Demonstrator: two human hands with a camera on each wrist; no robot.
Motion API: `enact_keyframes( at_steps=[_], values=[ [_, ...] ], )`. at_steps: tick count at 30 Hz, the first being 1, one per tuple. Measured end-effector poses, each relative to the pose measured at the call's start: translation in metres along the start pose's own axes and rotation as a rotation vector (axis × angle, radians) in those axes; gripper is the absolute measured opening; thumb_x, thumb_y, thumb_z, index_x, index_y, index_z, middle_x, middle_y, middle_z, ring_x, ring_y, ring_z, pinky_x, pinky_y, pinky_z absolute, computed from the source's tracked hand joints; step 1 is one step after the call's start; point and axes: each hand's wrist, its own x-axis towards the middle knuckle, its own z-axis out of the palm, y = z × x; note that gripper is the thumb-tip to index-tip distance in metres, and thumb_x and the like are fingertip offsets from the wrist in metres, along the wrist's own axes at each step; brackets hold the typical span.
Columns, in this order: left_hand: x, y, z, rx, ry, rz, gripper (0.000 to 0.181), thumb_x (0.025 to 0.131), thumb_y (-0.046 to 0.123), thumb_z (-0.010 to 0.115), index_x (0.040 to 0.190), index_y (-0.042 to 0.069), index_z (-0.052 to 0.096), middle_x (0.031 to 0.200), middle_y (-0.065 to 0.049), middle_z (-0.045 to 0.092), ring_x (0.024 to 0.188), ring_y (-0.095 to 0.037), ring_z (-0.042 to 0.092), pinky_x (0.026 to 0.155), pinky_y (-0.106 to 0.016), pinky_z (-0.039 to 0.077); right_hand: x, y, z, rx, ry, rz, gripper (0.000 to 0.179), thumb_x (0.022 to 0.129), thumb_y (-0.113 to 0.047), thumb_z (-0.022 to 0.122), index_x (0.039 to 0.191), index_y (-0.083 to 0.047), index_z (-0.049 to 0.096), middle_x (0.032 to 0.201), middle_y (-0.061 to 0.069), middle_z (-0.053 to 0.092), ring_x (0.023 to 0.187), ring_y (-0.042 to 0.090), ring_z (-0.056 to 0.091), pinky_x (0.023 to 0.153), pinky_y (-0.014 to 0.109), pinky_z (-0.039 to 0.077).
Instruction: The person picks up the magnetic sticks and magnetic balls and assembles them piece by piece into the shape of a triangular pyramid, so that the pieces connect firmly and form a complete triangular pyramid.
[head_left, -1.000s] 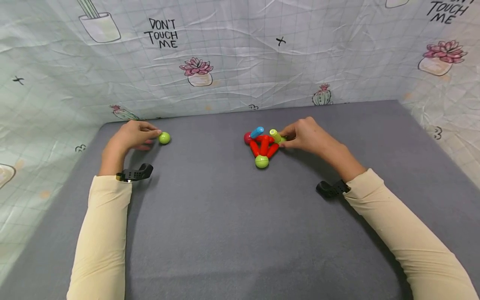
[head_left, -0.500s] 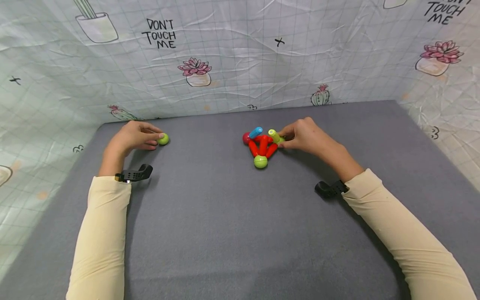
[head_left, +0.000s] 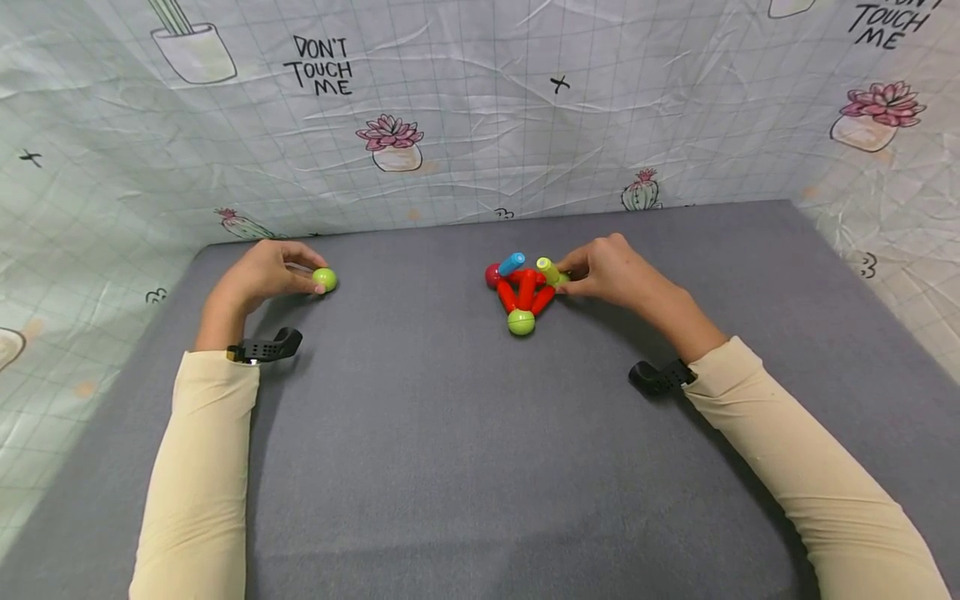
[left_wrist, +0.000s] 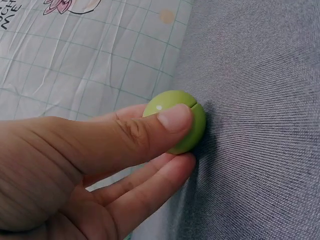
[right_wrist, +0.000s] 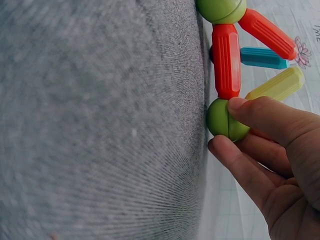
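At the table's far left, my left hand (head_left: 268, 271) pinches a loose green ball (left_wrist: 172, 97) between thumb and fingers. A seam line runs across the ball in the left wrist view. My right hand (head_left: 611, 268) pinches another green ball (right_wrist: 219, 120) at the right corner of a ball-and-stick build. Red sticks (right_wrist: 227, 60) link that corner to a front green ball (head_left: 521, 322) and a dark red ball (head_left: 492, 275). A blue stick (head_left: 512, 264) and a yellow-green stick (head_left: 548, 269) slant upward from the back corners; another red stick (head_left: 527, 289) rises from the front ball.
Grey cloth covers the table (head_left: 420, 433). Behind it hangs a white grid-patterned sheet (head_left: 465, 117) with cactus drawings, also along both sides. A black wrist camera mount (head_left: 267, 346) sits on the left wrist, another mount (head_left: 662, 379) on the right.
My left thumb and fingers have closed around the loose green ball, which has shifted slightly left. The right hand keeps its hold on the build's corner ball.
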Motion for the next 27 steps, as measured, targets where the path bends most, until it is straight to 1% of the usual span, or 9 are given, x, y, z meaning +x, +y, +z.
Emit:
enact_keyframes(
  at_steps=[4, 8, 10, 12, 15, 18, 22, 25, 27],
  values=[
    [0.003, -0.001, 0.0, 0.015, -0.023, 0.022, 0.045, 0.087, 0.01, 0.082, 0.127, -0.003, 0.065, 0.125, -0.021, 0.068, 0.106, -0.021, 0.06, 0.078, -0.019, 0.045, 0.0, 0.0, 0.0, -0.012, 0.006, 0.001, 0.025, 0.083, -0.012, 0.085, 0.107, -0.006, 0.081, 0.093, 0.007, 0.079, 0.08, 0.018, 0.074, 0.063, 0.032, 0.057],
    [0.003, 0.003, 0.001, 0.054, -0.011, -0.001, 0.048, 0.089, 0.016, 0.081, 0.132, 0.002, 0.066, 0.13, -0.021, 0.066, 0.115, -0.027, 0.062, 0.089, -0.028, 0.046, 0.002, 0.0, 0.0, -0.024, 0.008, -0.004, 0.025, 0.083, -0.013, 0.085, 0.107, -0.007, 0.081, 0.094, 0.008, 0.079, 0.081, 0.019, 0.075, 0.064, 0.033, 0.058],
    [0.003, 0.006, 0.002, 0.073, 0.014, 0.003, 0.046, 0.089, 0.018, 0.082, 0.131, 0.005, 0.068, 0.127, -0.018, 0.069, 0.114, -0.025, 0.064, 0.093, -0.034, 0.046, 0.003, 0.0, 0.0, -0.023, 0.005, -0.004, 0.026, 0.083, -0.014, 0.085, 0.108, -0.007, 0.081, 0.095, 0.008, 0.079, 0.082, 0.019, 0.075, 0.064, 0.033, 0.058],
    [0.005, 0.011, 0.003, 0.075, 0.04, 0.017, 0.043, 0.088, 0.019, 0.083, 0.127, 0.007, 0.071, 0.122, -0.016, 0.072, 0.11, -0.018, 0.065, 0.095, -0.034, 0.044, 0.004, 0.0, 0.0, -0.018, 0.001, -0.001, 0.026, 0.083, -0.014, 0.085, 0.108, -0.007, 0.081, 0.097, 0.009, 0.079, 0.083, 0.019, 0.075, 0.064, 0.033, 0.058],
    [0.008, 0.024, 0.007, 0.066, 0.075, 0.064, 0.04, 0.085, 0.018, 0.085, 0.123, 0.009, 0.075, 0.116, -0.013, 0.075, 0.103, -0.01, 0.066, 0.09, -0.028, 0.047, 0.005, 0.0, 0.0, -0.009, 0.0, 0.0, 0.027, 0.083, -0.014, 0.085, 0.108, -0.006, 0.08, 0.098, 0.01, 0.078, 0.084, 0.019, 0.075, 0.065, 0.034, 0.059],
    [0.012, 0.04, 0.013, 0.056, 0.099, 0.105, 0.039, 0.083, 0.017, 0.086, 0.12, 0.011, 0.076, 0.115, -0.01, 0.075, 0.103, -0.011, 0.066, 0.085, -0.024, 0.047, 0.004, 0.0, 0.0, -0.004, 0.003, 0.002, 0.026, 0.083, -0.014, 0.085, 0.108, -0.006, 0.08, 0.098, 0.01, 0.078, 0.085, 0.02, 0.076, 0.066, 0.035, 0.06],
    [0.016, 0.062, 0.025, 0.04, 0.096, 0.142, 0.038, 0.082, 0.019, 0.088, 0.118, 0.014, 0.078, 0.114, -0.006, 0.076, 0.106, -0.016, 0.066, 0.084, -0.026, 0.047, 0.002, 0.001, 0.0, 0.008, 0.002, 0.014, 0.026, 0.083, -0.014, 0.085, 0.108, -0.006, 0.081, 0.098, 0.01, 0.078, 0.086, 0.02, 0.076, 0.067, 0.035, 0.06],
    [0.017, 0.078, 0.034, 0.032, 0.083, 0.175, 0.038, 0.081, 0.023, 0.089, 0.116, 0.016, 0.079, 0.111, -0.003, 0.077, 0.101, -0.011, 0.068, 0.083, -0.027, 0.049, 0.0, 0.001, 0.001, 0.015, 0.001, 0.021, 0.026, 0.083, -0.013, 0.085, 0.108, -0.007, 0.081, 0.097, 0.009, 0.078, 0.085, 0.019, 0.076, 0.066, 0.034, 0.06],
    [0.017, 0.088, 0.04, 0.026, 0.077, 0.208, 0.037, 0.08, 0.023, 0.09, 0.115, 0.017, 0.079, 0.109, -0.003, 0.077, 0.097, -0.008, 0.069, 0.081, -0.027, 0.05, 0.0, 0.002, 0.001, 0.015, 0.003, 0.022, 0.026, 0.083, -0.013, 0.085, 0.108, -0.007, 0.081, 0.096, 0.008, 0.079, 0.084, 0.019, 0.075, 0.065, 0.032, 0.059]
  ],
)
